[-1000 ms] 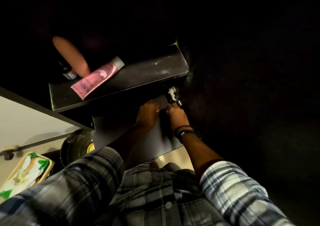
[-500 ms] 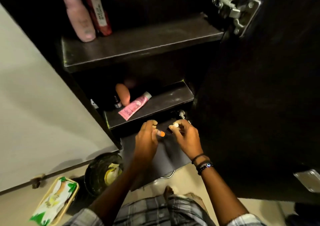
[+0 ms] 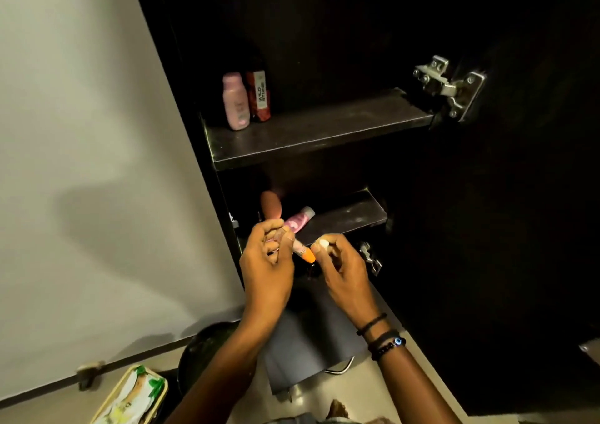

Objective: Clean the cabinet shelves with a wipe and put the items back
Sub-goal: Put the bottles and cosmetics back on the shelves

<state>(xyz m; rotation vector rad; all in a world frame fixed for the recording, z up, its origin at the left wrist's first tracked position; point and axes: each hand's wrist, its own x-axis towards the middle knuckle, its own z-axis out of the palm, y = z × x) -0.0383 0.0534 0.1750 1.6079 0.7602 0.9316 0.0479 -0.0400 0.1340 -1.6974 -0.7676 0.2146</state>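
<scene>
We pinch a small tube (image 3: pixel 300 250) in our left hand (image 3: pixel 266 267), fingers closed round its body, its orange end sticking out toward 4 o'clock. Our right hand (image 3: pixel 341 271) holds a small white cap-like piece (image 3: pixel 323 243) between thumb and fingertips, just beside that orange end; whether it belongs to the tube we cannot tell. The tube's long axis runs from 10 to 4 o'clock. To do this step well, we judge, we should keep the tube steady and bring the white piece in along that same line. At 12 o'clock from the hands, the middle shelf (image 3: pixel 350 217) carries a pink tube (image 3: pixel 300 220); the upper shelf (image 3: pixel 324 128) holds a pink bottle (image 3: pixel 236 100).
</scene>
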